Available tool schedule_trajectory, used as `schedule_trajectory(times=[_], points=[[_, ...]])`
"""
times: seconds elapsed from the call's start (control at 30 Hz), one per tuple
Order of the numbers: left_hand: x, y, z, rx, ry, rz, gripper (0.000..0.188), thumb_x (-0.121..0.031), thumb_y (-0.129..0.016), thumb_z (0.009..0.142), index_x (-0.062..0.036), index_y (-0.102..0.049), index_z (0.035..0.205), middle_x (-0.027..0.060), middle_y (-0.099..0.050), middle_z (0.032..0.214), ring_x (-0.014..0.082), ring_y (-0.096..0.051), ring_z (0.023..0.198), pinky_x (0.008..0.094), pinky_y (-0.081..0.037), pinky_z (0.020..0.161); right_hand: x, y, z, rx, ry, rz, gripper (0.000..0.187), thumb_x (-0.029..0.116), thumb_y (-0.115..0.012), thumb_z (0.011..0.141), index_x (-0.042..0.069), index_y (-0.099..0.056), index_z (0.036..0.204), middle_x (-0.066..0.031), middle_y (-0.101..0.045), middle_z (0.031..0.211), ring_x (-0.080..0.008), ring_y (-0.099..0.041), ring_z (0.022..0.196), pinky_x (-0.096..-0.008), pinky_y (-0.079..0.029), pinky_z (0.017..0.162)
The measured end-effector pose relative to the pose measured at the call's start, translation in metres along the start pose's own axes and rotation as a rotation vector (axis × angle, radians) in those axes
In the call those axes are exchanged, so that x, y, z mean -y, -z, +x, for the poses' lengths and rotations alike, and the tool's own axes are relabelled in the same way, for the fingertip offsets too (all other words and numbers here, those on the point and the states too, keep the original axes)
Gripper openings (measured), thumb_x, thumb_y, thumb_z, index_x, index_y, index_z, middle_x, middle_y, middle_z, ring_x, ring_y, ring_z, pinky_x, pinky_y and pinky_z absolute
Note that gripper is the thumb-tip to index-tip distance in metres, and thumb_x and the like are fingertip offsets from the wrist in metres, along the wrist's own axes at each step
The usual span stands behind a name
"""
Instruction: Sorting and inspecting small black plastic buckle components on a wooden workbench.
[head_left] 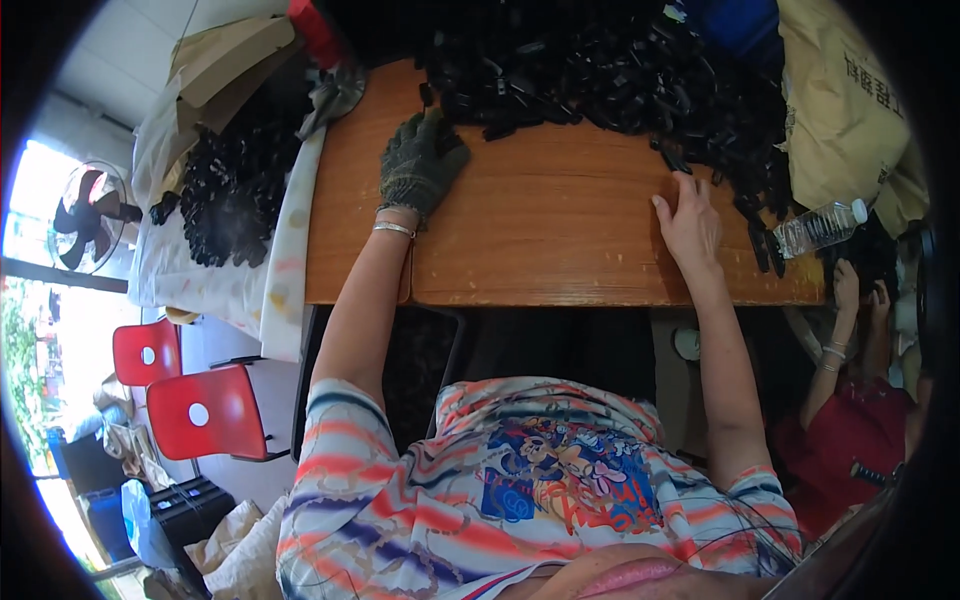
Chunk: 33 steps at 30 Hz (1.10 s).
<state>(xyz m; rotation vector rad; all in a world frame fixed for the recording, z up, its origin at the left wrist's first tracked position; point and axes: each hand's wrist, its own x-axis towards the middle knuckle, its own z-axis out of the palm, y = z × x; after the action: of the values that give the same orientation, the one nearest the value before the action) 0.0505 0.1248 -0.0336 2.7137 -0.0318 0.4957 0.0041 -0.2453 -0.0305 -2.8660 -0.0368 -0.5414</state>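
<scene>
A large heap of small black plastic parts (600,75) covers the far side of the wooden table (540,230). My left hand (425,165), in a dark grey-green knit glove, lies on the tabletop left of the heap. Its thumb is apart from the fingers, and a single black part (426,95) lies just beyond the fingertips. Bare, my right hand (692,222) reaches to the heap's near right edge. Its index fingertip meets the end of one elongated black part (672,157), while the thumb stays apart. Neither hand visibly grips anything.
A second black pile (235,190) lies on the covered surface at left, by an opened carton (235,60). A clear plastic bottle (822,228) and a tan sack (840,110) are at right. Another person's hands (848,290) work beyond the right edge. Red chairs (208,413) stand lower left.
</scene>
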Motion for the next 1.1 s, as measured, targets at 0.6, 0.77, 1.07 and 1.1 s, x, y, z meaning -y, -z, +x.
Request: schedule_trajectory(times=[0.6, 0.77, 1.07, 1.1], points=[[-0.031, 0.0, 0.0, 0.074, -0.152, -0.005, 0.055, -0.029, -0.067, 0.087, -0.0144, -0.054, 0.138, 0.0137, -0.065, 0.12, 0.0311, -0.061, 0.112, 0.045, -0.047, 0.096, -0.024, -0.023, 0.036, -0.355, 0.091, 0.086, 0.028, 0.008, -0.07, 0.081, 0.006, -0.064, 0.108, -0.0116, -0.06, 0.104, -0.0335, -0.057, 0.101, -0.0422, -0.05, 0.085], [-0.028, -0.004, -0.001, 0.057, -0.117, 0.099, 0.053, -0.03, -0.067, 0.088, -0.0146, -0.056, 0.137, 0.015, -0.065, 0.119, 0.0318, -0.062, 0.11, 0.044, -0.048, 0.096, -0.009, -0.034, 0.031, -0.15, 0.229, 0.2, 0.031, 0.007, -0.07, 0.08, 0.005, -0.063, 0.11, -0.0149, -0.062, 0.102, -0.0355, -0.058, 0.097, -0.044, -0.05, 0.083], [-0.037, 0.004, -0.004, 0.049, -0.131, 0.014, 0.047, -0.028, -0.067, 0.089, -0.0106, -0.06, 0.132, 0.0145, -0.066, 0.119, 0.0303, -0.062, 0.109, 0.0434, -0.049, 0.095, -0.029, -0.002, -0.009, -0.32, 0.15, 0.212, 0.031, 0.01, -0.071, 0.081, 0.004, -0.064, 0.111, -0.0152, -0.057, 0.113, -0.0346, -0.054, 0.108, -0.0452, -0.045, 0.091], [-0.04, 0.003, -0.002, 0.056, -0.132, 0.037, 0.047, -0.028, -0.067, 0.089, -0.0107, -0.06, 0.131, 0.0143, -0.066, 0.119, 0.0304, -0.062, 0.109, 0.0434, -0.049, 0.095, -0.036, -0.01, -0.013, -0.28, 0.073, 0.245, 0.035, 0.01, -0.071, 0.081, 0.003, -0.062, 0.113, -0.0171, -0.056, 0.115, -0.036, -0.053, 0.11, -0.0454, -0.044, 0.094]])
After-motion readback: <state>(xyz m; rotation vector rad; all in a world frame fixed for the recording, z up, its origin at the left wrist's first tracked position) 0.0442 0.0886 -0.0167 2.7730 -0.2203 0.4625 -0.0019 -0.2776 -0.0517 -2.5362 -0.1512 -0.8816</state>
